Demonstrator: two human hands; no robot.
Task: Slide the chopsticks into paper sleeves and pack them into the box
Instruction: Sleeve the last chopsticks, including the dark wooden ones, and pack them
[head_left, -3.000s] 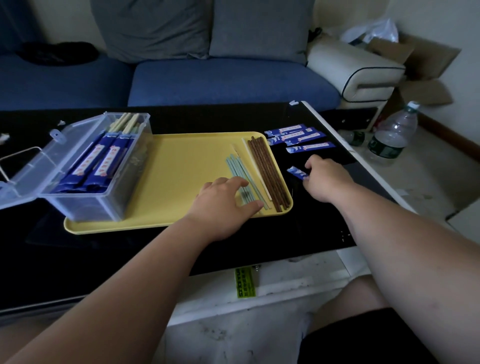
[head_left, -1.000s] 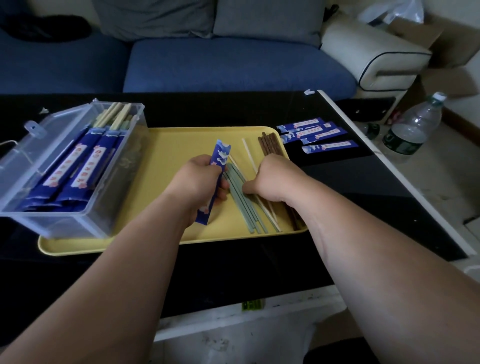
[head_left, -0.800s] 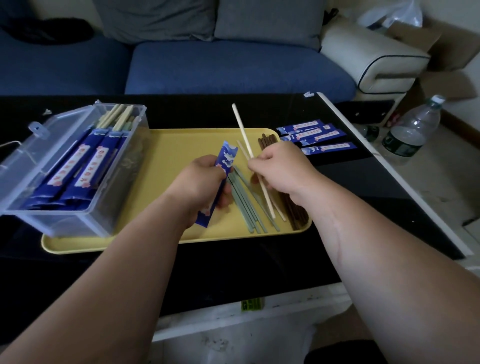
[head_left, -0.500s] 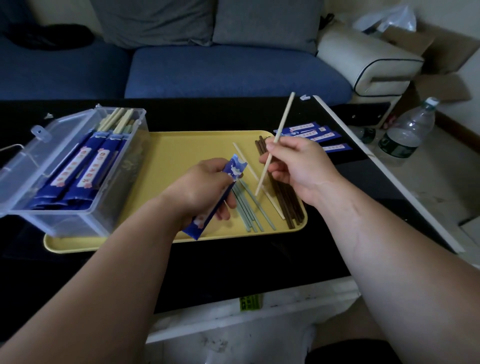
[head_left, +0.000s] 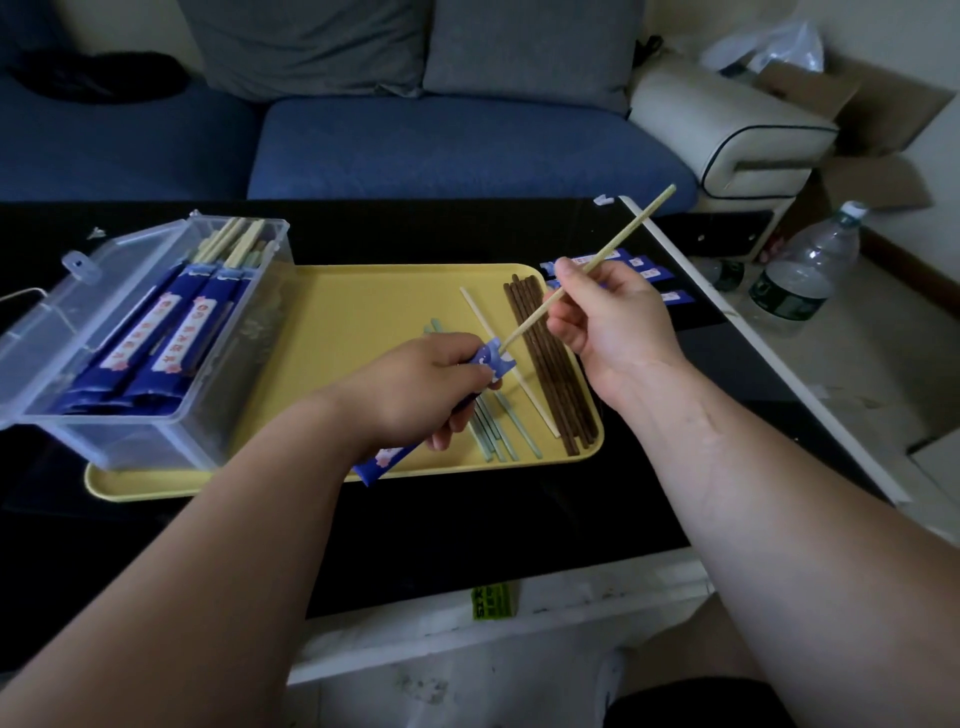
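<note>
Your left hand (head_left: 431, 384) grips a blue sleeve (head_left: 493, 359). Your right hand (head_left: 608, 317) pinches a pale chopstick (head_left: 613, 243), its tip at the sleeve's mouth. The box (head_left: 130, 441) sits at 9 o'clock on the tray (head_left: 363, 312).

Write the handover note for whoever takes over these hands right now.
Left hand grips a blue sleeve; right hand pinches a pale chopstick, tip at the sleeve's mouth.
On the yellow tray: a second pale chopstick, green chopsticks, brown chopsticks. Spare sleeves lie on the table right of it.
Done: sleeved sets in the clear box.
Left: sleeve and pack the rest.
</note>
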